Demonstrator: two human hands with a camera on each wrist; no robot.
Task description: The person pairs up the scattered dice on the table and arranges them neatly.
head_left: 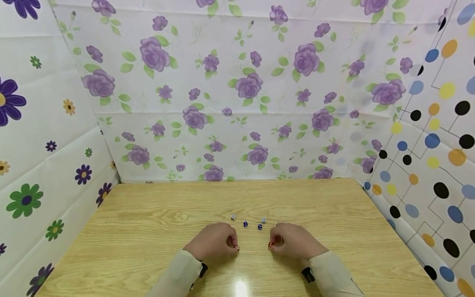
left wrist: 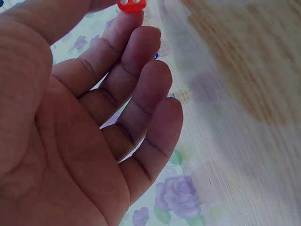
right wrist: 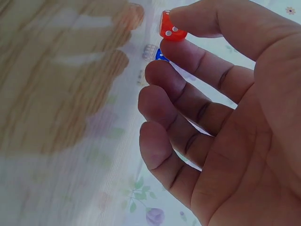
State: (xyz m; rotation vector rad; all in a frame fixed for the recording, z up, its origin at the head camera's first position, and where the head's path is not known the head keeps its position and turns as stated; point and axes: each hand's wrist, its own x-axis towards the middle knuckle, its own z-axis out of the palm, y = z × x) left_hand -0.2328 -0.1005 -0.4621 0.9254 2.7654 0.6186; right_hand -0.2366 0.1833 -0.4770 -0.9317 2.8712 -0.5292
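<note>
Two at once, lower center: pinching red die (head_left: pixel 237 247) in left hand (head_left: pixel 213 240), second red die (head_left: pixel 270 245) in right hand (head_left: pixel 298 241). Probably placing; next, set level, then release.

The head view is brightly lit, a white glare (head_left: pixel 241 288) is reflected by the tabletop (head_left: pixel 148 210) at the lower edge, and both wrist views are rendered dimmer and hazier.
</note>
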